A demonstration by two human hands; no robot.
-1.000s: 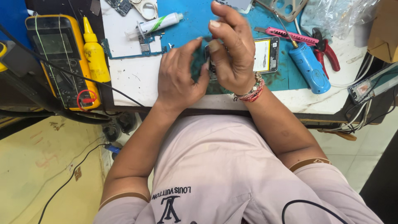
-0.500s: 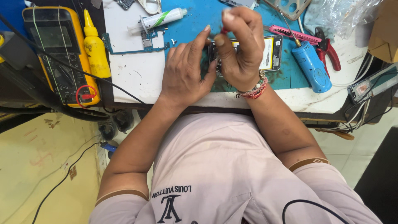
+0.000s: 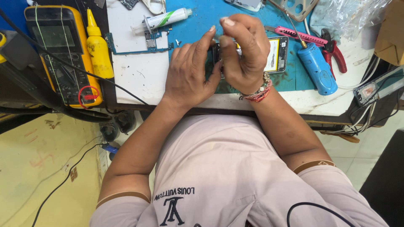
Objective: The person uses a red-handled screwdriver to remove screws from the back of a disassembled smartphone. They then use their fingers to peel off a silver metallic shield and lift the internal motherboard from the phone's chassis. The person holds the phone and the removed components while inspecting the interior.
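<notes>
Working over an opened smartphone (image 3: 275,54) that lies face-down on the blue mat (image 3: 198,25), back cover off, yellow battery showing at its right half. Both hands meet above its left end and hide most of it.

Left hand (image 3: 189,71): palm down, wrist at the bench edge, thumb pressed along the phone's near side, index finger raised and bent toward the other hand. Loosely curled, steadying the phone rather than closed around it.

Right hand (image 3: 244,52): arched over the phone, knuckles up, fingers bunched tight with tips pointing down at the phone's left end. Whether something small sits between those fingertips cannot be told; the fingers cover the spot. Beaded bracelet (image 3: 257,90) on that wrist.

Around: a bare circuit board (image 3: 139,44) on the white sheet just left of the left hand, a white tube (image 3: 162,19) above it. Yellow squeeze bottle (image 3: 99,46) and yellow multimeter (image 3: 61,52) further left. Right of the phone, a blue-handled screwdriver (image 3: 315,67), a pink utility knife (image 3: 294,33), red-handled pliers (image 3: 334,52). Crumpled clear plastic (image 3: 349,17) at the far right corner.
</notes>
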